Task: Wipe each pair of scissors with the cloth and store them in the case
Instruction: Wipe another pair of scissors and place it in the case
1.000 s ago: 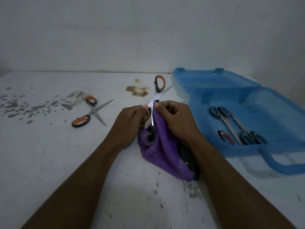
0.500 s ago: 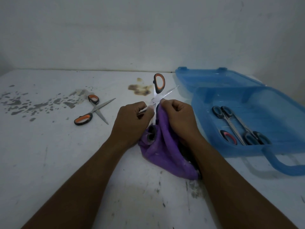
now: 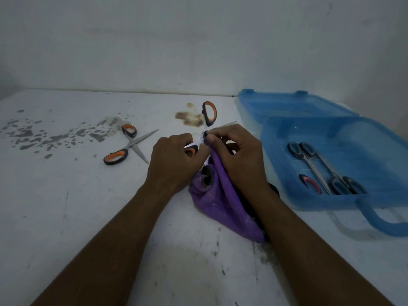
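Observation:
I hold an orange-handled pair of scissors (image 3: 209,113) spread open above the table's middle. My left hand (image 3: 174,160) grips its lower orange handle. My right hand (image 3: 239,160) pinches the purple cloth (image 3: 223,202) against the scissors near the pivot, and the cloth hangs down to the table. A second orange-handled pair of scissors (image 3: 128,146) lies open on the table to the left. The open blue case (image 3: 362,138) stands at the right with several scissors (image 3: 320,168) inside.
The white table (image 3: 66,206) bears dark speckled stains at the left and a brown stain (image 3: 189,118) behind the held scissors. The case lid (image 3: 287,107) lies flat behind its tray, and its handle (image 3: 379,219) juts toward me. A wall closes the far side.
The held scissors have tilted, and my right hand with the cloth has slid up along the blade toward the pivot. My left hand has shifted slightly; all else is still.

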